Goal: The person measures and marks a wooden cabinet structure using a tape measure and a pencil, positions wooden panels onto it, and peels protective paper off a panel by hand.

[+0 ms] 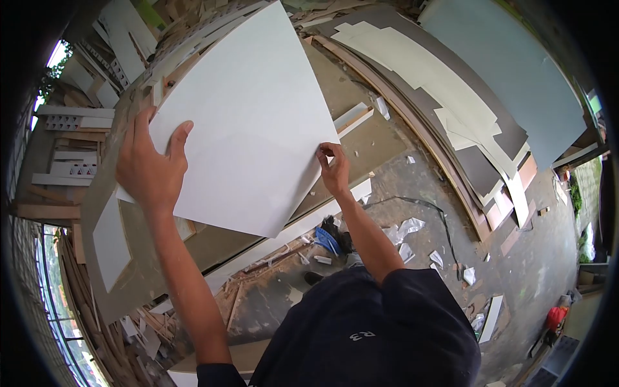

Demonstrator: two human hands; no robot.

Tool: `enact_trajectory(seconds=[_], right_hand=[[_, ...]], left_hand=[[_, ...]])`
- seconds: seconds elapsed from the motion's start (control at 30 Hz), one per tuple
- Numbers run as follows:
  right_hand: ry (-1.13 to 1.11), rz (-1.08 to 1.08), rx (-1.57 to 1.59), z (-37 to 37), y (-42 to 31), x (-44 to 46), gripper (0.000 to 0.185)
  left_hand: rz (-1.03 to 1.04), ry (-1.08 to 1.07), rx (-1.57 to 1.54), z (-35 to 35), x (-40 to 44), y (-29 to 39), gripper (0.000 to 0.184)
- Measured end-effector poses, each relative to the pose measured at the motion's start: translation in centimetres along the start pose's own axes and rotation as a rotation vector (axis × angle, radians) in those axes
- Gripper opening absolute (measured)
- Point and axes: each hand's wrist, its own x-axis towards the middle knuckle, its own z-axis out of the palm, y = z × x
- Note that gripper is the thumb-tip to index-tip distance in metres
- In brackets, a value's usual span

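Observation:
A large white sheet (242,116) lies tilted over the workbench (380,142), its near corner slightly curled and lifted. At its left edge my left hand (151,161) grips it, thumb on the top face and fingers along the edge, their tips partly hidden. My right hand (334,171) pinches the sheet's right edge between thumb and fingertips. Just beyond the right hand, a narrow white-edged wooden strip (354,120) rests on the bench. A smaller white panel (111,244) lies on the bench's left end, below my left hand.
Stacked boards topped with cream offcuts (412,64) stand to the right, beside a large blue-grey panel (509,71). Torn white scraps (405,230) and a black cable (445,222) litter the floor. Wood pieces (71,174) are piled at left.

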Motion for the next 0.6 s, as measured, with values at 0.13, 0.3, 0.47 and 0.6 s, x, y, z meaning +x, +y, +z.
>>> enact_trajectory(seconds=[0.13,0.3,0.47,0.6], right_hand=[[-0.005,-0.007,0.022,0.1,0.7,0.3,0.023],[-0.002,-0.034,0.001,0.2,0.8,0.3,0.023],[0.047,-0.022,-0.033,0.7,0.6,0.0,0.021],[0.047,-0.054,-0.037,0.6,1.5,-0.2,0.021]], left_hand=[[-0.006,0.008,-0.019,0.4,0.0,-0.5,0.054],[0.007,0.012,-0.009,0.8,0.1,-1.0,0.055],[0.022,0.002,-0.036,0.8,0.4,-1.1,0.055],[0.007,0.004,-0.049,1.0,0.4,-1.1,0.054]])
